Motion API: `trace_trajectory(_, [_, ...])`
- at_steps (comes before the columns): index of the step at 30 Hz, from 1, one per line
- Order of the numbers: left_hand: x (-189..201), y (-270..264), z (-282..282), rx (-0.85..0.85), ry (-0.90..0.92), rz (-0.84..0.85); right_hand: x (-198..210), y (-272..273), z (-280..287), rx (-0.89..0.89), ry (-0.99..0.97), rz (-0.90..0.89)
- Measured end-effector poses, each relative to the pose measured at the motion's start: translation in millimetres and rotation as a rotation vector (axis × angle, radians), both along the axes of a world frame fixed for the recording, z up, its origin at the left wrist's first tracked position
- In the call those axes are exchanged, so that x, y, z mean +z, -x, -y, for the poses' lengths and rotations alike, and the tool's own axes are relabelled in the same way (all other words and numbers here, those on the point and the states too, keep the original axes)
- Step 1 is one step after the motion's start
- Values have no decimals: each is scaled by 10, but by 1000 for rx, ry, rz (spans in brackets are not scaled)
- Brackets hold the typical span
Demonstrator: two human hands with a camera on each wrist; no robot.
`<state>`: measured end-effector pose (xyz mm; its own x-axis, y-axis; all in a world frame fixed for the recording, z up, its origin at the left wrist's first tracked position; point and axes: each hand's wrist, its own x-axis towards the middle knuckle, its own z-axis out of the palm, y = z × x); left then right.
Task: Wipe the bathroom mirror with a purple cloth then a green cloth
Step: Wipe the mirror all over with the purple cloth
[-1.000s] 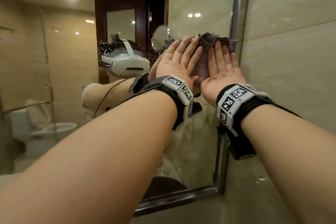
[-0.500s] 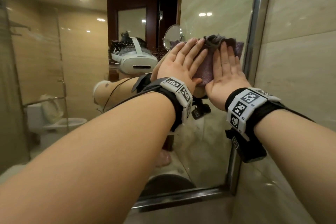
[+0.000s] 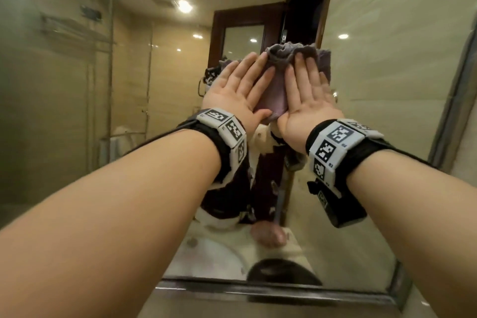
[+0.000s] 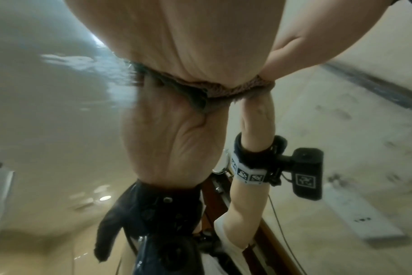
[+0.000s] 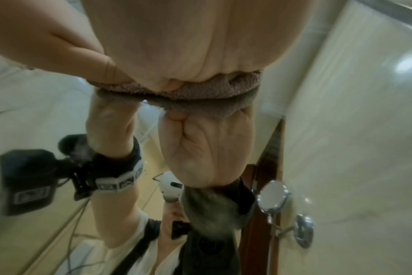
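The left hand (image 3: 238,93) and the right hand (image 3: 307,100) lie flat with straight fingers on 1 purple cloth (image 3: 277,90) and press it against the mirror (image 3: 77,111). The 2 hands are side by side, the cloth bunched above their fingertips. Compared with 0.5 s ago, hands and cloth now sit farther from the mirror's right frame (image 3: 454,90). 2 marker bands are on the wrists.

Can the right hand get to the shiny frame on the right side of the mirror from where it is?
Probably yes. The right hand lies flat on the purple cloth against the mirror, and only bare glass shows between it and the frame, so sliding sideways looks unblocked.
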<state>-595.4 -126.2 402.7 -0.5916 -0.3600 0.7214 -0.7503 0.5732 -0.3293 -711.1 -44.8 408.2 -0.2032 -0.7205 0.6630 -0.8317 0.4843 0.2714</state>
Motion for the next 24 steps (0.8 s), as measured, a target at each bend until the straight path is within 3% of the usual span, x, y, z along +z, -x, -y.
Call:
trace_trajectory(10, [-73, -664, 395, 57, -108, -51, -3, -640, 422, 98, -27, -54])
trace_trajectory(24, [-471, -628, 381, 85, -104, -13, -441, -628, 377, 122, -1, -32])
